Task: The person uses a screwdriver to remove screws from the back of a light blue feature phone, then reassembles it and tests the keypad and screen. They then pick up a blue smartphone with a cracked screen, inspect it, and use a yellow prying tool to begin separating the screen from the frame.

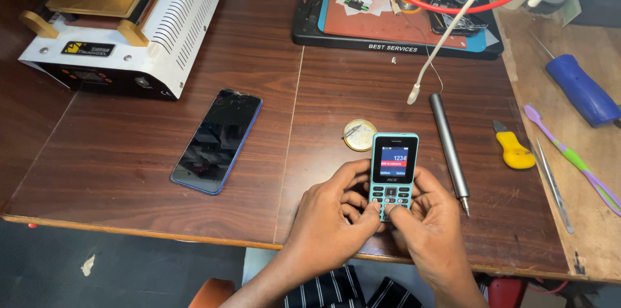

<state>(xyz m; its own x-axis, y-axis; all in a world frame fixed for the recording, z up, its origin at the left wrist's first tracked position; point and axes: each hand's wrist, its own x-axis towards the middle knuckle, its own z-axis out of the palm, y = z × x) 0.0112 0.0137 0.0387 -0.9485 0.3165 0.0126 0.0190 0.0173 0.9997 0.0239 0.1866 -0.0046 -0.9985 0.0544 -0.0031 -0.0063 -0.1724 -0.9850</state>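
While both our hands cradle the keypad phone (393, 173) near the front edge of the bench (129, 172), left hand (330, 217) and right hand (430, 221) each curl shut round its sides, thumbs on the keys, screen lit: keying step, we judge. Next press calls for a light, exact thumb on small keys. Thumbs hide the lower keypad; smartphone (218, 140) lies dark well left, metal pen tool (449, 143) just right.

Wooden table (129, 172): dark smartphone (217, 141), blue-edged, lying flat; white machine (123, 23) at back left; round tin (359, 135); grey metal pen tool (450, 143); yellow-handled cutter (514, 148); blue cylinder (582, 90); purple-green toothbrush (572, 158); tweezers (553, 185); black work mat (394, 40) with clutter.
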